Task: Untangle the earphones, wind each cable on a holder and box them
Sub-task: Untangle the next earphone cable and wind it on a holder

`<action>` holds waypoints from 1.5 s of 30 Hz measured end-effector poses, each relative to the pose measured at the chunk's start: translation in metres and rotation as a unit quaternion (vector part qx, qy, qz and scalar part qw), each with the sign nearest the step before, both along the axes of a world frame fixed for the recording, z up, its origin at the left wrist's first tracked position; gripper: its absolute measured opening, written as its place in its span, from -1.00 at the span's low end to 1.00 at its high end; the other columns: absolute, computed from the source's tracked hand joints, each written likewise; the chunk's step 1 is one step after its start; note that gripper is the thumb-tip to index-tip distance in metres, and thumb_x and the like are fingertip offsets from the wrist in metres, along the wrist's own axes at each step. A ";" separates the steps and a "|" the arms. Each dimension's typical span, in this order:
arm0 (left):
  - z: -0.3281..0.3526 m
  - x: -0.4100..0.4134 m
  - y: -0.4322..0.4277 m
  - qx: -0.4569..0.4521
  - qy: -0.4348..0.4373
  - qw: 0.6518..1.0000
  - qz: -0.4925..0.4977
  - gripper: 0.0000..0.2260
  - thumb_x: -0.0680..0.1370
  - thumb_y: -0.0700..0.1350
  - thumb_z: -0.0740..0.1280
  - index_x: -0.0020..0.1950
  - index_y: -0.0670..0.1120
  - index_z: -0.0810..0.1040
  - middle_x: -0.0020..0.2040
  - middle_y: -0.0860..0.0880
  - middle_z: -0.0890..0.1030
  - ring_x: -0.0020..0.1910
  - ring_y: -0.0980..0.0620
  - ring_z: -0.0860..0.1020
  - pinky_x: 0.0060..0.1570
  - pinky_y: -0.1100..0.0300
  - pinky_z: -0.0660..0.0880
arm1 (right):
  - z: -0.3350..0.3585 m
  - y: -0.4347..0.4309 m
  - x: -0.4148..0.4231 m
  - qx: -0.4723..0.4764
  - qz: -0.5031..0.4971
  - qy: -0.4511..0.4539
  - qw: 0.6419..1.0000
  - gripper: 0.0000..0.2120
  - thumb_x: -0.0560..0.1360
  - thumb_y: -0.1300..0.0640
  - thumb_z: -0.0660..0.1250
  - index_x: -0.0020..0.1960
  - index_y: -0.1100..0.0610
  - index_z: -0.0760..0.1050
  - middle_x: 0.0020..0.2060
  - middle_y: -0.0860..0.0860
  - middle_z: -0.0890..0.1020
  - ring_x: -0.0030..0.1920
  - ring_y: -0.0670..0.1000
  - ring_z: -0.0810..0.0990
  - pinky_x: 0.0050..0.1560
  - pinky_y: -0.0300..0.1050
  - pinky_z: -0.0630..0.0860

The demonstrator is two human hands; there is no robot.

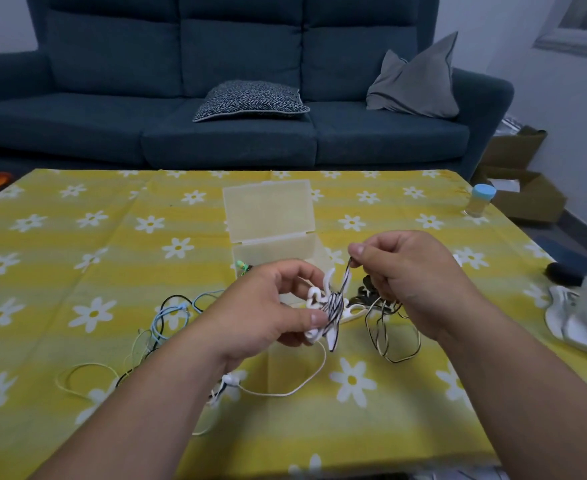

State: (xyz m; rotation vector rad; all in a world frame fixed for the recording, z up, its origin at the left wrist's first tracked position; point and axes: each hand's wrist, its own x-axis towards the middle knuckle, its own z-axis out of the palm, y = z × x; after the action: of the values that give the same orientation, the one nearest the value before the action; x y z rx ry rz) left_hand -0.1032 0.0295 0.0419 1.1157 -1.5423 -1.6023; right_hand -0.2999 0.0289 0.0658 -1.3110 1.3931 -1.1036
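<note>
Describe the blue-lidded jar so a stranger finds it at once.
Start at the yellow tablecloth with white daisies and go to its far right corner, beside the cardboard boxes. A small clear jar with a light blue lid stands upright there, well apart from the open translucent plastic box mid-table. Nothing else on the cloth has a blue cap.

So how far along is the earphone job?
Done: the striped cable looks free of the tangle, and the box stands open. In hand: the left hand grips the white holder with several turns on it, and the right hand pinches the cable's loose run. Left: finish this wind, then do the blue, black and cream cables in that tangle. Nothing visibly boxed.
</note>
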 end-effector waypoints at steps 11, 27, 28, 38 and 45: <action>0.006 0.005 0.002 0.112 0.104 0.988 -0.032 -0.68 0.36 -0.27 0.52 0.06 -0.08 0.59 -0.16 -0.12 0.60 -0.40 -0.03 0.58 -0.43 0.22 0.53 | -0.014 -0.005 0.009 0.051 -0.012 0.037 0.998 -0.65 0.54 0.07 0.40 -0.41 0.10 0.57 -0.57 -0.10 0.35 -0.53 -0.06 0.21 -0.47 -0.22 0.18; -0.005 0.010 -0.009 0.016 0.047 0.978 0.201 -0.80 0.48 -0.37 0.42 -0.03 -0.11 0.53 -0.27 -0.10 0.59 -0.46 0.02 0.55 -0.44 0.21 0.51 | -0.011 0.015 0.032 0.124 0.212 0.052 0.968 -0.70 0.64 0.15 0.23 -0.20 0.17 0.62 -0.48 0.02 0.38 -0.52 -0.05 0.24 -0.47 -0.19 0.12; -0.006 0.010 -0.009 0.004 0.028 0.980 0.197 -0.80 0.47 -0.39 0.42 -0.02 -0.14 0.53 -0.20 -0.15 0.59 -0.46 0.01 0.54 -0.44 0.22 0.50 | -0.008 0.014 0.031 0.110 0.205 0.044 0.972 -0.72 0.62 0.17 0.26 -0.22 0.17 0.62 -0.50 0.02 0.38 -0.50 -0.04 0.24 -0.47 -0.20 0.13; -0.003 0.002 -0.002 0.031 0.008 0.999 0.043 -0.79 0.47 -0.36 0.44 0.00 -0.10 0.58 -0.16 -0.05 0.62 -0.37 -0.05 0.54 -0.37 0.20 0.49 | -0.006 -0.001 0.005 -0.005 0.014 0.017 1.000 -0.76 0.58 0.20 0.33 -0.25 0.21 0.59 -0.53 -0.01 0.28 -0.52 -0.03 0.18 -0.46 -0.19 0.14; 0.001 0.002 0.000 0.088 0.043 0.994 -0.041 -0.80 0.47 -0.31 0.44 0.02 -0.07 0.58 -0.17 -0.15 0.57 -0.38 -0.05 0.55 -0.34 0.18 0.49 | -0.015 -0.005 0.006 -0.007 -0.001 0.065 0.998 -0.76 0.55 0.12 0.39 -0.28 0.17 0.62 -0.58 -0.04 0.24 -0.52 -0.02 0.15 -0.38 -0.13 0.17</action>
State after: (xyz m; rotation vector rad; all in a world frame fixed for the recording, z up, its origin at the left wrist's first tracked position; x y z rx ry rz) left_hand -0.1012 0.0294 0.0428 1.0714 -1.4299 -1.8465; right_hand -0.2940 0.0243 0.0510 -1.4129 1.4844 -1.0453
